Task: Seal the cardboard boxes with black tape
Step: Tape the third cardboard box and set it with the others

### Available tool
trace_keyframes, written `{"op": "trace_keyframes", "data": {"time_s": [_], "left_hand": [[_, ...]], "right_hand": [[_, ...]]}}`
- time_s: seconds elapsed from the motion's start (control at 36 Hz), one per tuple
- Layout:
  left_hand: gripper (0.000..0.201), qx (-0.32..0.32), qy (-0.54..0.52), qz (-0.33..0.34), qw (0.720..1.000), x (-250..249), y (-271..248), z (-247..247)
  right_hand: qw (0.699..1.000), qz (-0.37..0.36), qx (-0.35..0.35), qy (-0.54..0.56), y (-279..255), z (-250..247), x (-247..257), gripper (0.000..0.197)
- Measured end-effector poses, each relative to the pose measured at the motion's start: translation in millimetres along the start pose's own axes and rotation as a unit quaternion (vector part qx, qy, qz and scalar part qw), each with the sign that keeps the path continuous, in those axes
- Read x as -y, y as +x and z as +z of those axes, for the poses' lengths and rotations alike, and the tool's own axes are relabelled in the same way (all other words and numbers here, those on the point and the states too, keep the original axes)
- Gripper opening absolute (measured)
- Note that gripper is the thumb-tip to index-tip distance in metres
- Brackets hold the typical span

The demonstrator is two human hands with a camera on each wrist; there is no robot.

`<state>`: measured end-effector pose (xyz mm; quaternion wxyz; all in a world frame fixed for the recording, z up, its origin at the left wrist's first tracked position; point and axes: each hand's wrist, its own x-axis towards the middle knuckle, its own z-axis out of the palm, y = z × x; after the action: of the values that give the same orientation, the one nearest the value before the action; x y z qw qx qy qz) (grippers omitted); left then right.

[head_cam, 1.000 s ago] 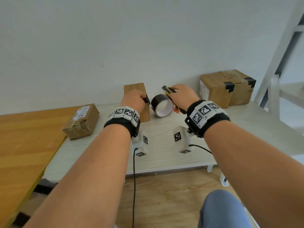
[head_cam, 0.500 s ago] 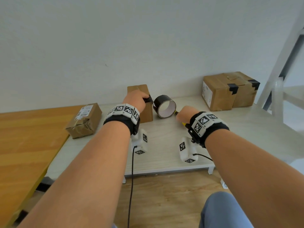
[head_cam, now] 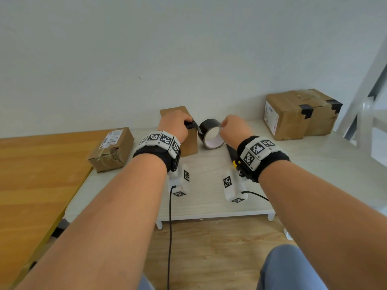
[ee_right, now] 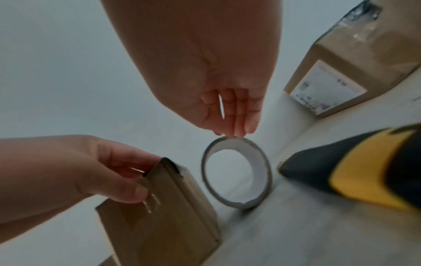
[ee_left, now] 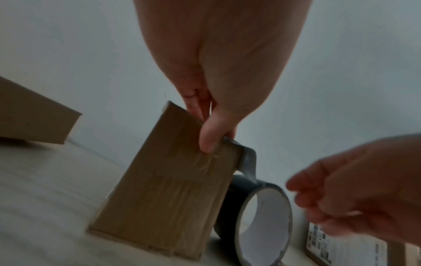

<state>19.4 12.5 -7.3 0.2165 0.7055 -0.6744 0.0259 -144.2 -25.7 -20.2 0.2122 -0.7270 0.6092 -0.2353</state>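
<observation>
A small upright cardboard box [head_cam: 189, 143] [ee_left: 173, 189] [ee_right: 164, 212] stands mid-table. My left hand [head_cam: 176, 124] [ee_left: 212, 136] grips its top edge, thumb on the front face, fingers over the top. A strip of black tape [ee_left: 249, 160] [head_cam: 193, 124] runs from under those fingers down to the tape roll [head_cam: 209, 126] [ee_left: 230, 198] [ee_right: 266, 180], which stands on edge right of the box. My right hand [head_cam: 230, 126] [ee_right: 232, 126] hangs over the roll, straight fingertips touching its top rim.
A black and yellow utility knife [head_cam: 231, 152] [ee_right: 364, 176] lies on the white table [head_cam: 209, 197] under my right wrist. Two taped boxes [head_cam: 293, 116] stand at back right. A labelled box [head_cam: 113, 149] sits left, by the wooden table [head_cam: 31, 185]. A white frame [head_cam: 366, 91] rises at right.
My right hand lowered the knife from the roll, laid it on the table, let go and came up to the roll's top. My left hand stayed on the box.
</observation>
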Motion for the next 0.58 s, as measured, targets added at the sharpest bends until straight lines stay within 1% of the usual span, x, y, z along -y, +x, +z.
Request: {"op": "trace_keyframes", "data": {"time_s": [0.06, 0.14, 0.22, 0.25, 0.33, 0.44, 0.53, 0.58], "left_hand": [[0.044, 0.013, 0.0, 0.001, 1.0, 1.2, -2.3, -3.5], [0.046, 0.025, -0.004, -0.005, 1.0, 3.9, -6.2, -8.1], [0.048, 0.027, -0.016, -0.012, 0.999, 8.6, -9.8, -10.9], [0.048, 0.026, -0.016, -0.012, 0.999, 9.7, -11.0, -11.7], [0.044, 0.031, 0.005, -0.011, 0.999, 11.6, -13.6, -13.4], [0.046, 0.05, 0.019, -0.014, 0.998, 12.8, -13.6, -11.3], [0.047, 0.048, 0.02, -0.015, 0.999, 12.5, -12.9, -8.1], [0.047, 0.045, 0.02, -0.018, 0.999, 12.2, -12.4, -6.9]], "right_hand": [[0.999, -0.022, -0.001, 0.037, -2.1, 1.6, 11.3, 0.032], [0.995, -0.05, -0.007, 0.083, -5.0, 8.2, 27.6, 0.041], [0.994, -0.053, 0.016, 0.09, -8.1, 19.3, 41.2, 0.046], [0.995, -0.055, 0.023, 0.083, -8.3, 22.4, 43.8, 0.045], [0.997, -0.071, 0.036, 0.015, -8.9, 28.4, 47.0, 0.038], [0.996, -0.074, 0.04, -0.03, -8.3, 30.9, 45.1, 0.039], [0.994, -0.08, 0.046, -0.052, -4.9, 33.8, 42.6, 0.039], [0.995, -0.067, 0.029, -0.064, -5.0, 36.2, 39.8, 0.042]]}}
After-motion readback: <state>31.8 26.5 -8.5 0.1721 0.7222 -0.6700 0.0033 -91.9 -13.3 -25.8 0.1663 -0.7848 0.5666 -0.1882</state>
